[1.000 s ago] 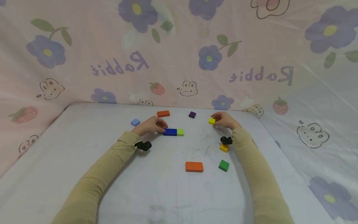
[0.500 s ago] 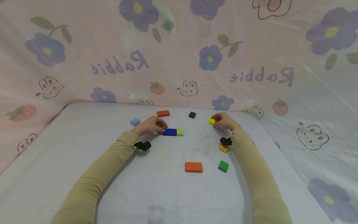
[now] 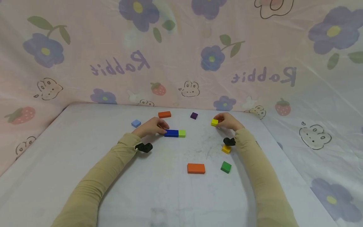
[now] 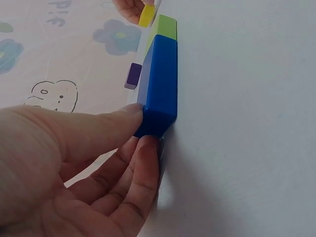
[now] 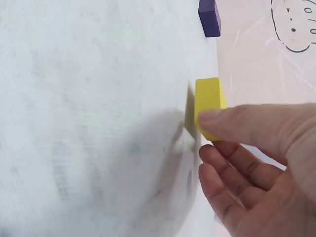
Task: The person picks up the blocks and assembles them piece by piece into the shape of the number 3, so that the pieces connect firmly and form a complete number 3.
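In the head view a blue rectangular block (image 3: 171, 133) lies end to end with a lime-green block (image 3: 182, 133). My left hand (image 3: 151, 126) pinches the blue block's left end; the left wrist view has the thumb on its side and a fingertip (image 4: 148, 148) at its near end. Over on the right, my right hand (image 3: 227, 121) holds a bright yellow block (image 5: 207, 96) between thumb and fingers. Its shadow falls beside it in the right wrist view; whether it touches the table I cannot tell. A dark purple block (image 3: 194, 115) lies between the hands, farther back.
Orange blocks lie at the back (image 3: 164, 114) and front (image 3: 196, 168) of the white table (image 3: 147, 195). A light blue block (image 3: 136, 123) is behind the left wrist. Beneath the right wrist are a darker yellow block (image 3: 226, 149) and a green block (image 3: 226, 167). A patterned curtain (image 3: 175, 63) stands behind.
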The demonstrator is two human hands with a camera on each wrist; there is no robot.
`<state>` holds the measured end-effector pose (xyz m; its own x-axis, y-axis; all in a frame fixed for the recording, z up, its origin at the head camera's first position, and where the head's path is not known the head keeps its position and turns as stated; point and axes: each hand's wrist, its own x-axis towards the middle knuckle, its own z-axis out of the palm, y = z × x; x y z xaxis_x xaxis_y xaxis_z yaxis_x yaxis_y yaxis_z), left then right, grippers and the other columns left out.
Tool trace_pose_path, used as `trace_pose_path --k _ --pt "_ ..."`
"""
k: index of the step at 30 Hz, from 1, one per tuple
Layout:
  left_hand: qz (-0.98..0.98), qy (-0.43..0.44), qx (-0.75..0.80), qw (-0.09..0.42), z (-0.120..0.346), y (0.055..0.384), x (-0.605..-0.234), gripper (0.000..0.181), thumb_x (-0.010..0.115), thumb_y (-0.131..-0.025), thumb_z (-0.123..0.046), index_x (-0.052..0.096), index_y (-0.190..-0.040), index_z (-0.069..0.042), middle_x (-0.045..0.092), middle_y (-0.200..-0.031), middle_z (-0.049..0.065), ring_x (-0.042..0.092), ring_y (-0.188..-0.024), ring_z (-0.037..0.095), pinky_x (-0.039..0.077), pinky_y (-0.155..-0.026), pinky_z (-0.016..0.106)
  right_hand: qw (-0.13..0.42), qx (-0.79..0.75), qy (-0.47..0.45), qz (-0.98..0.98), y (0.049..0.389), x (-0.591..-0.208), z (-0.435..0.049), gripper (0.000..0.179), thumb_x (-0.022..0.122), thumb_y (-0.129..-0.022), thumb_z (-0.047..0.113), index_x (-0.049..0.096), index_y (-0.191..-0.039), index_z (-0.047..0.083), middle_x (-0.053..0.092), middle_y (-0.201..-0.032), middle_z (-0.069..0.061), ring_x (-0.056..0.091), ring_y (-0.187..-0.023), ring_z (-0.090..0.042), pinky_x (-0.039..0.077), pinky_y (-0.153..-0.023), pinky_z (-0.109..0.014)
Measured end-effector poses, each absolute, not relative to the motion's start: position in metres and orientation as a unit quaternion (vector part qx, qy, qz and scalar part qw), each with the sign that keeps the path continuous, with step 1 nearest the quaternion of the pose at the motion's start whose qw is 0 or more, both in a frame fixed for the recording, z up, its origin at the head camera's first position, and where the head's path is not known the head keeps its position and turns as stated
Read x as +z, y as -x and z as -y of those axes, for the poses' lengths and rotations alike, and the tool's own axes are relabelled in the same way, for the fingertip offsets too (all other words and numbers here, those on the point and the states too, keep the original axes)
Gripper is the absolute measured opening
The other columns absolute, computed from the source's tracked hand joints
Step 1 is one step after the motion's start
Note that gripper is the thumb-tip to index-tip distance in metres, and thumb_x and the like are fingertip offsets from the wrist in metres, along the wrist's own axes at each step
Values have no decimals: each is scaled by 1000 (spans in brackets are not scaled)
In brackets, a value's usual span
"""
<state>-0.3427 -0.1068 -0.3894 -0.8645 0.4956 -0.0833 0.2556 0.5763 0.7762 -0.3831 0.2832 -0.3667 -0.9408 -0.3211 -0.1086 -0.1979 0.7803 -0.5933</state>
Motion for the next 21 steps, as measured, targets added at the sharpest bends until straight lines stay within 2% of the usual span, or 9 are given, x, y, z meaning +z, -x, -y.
trace_pose_path --k 9,21 --pt "-877 -214 406 145 110 342 -387 23 68 -88 -6 67 -110 -1 66 -100 9 58 -91 21 49 -79 30 101 -313 158 -931 380 -359 -269 38 66 -87 4 59 -124 2 57 -121 -17 52 -108 -31 40 -97 -45" --pt "-873 -213 411 153 107 344 -390 23 67 -88 -6 67 -111 -3 65 -101 9 58 -92 22 48 -80 31 82 -314 225 -919 370 -350 -243 37 69 -83 -1 62 -119 -3 61 -116 -17 55 -104 -31 44 -93 -43"
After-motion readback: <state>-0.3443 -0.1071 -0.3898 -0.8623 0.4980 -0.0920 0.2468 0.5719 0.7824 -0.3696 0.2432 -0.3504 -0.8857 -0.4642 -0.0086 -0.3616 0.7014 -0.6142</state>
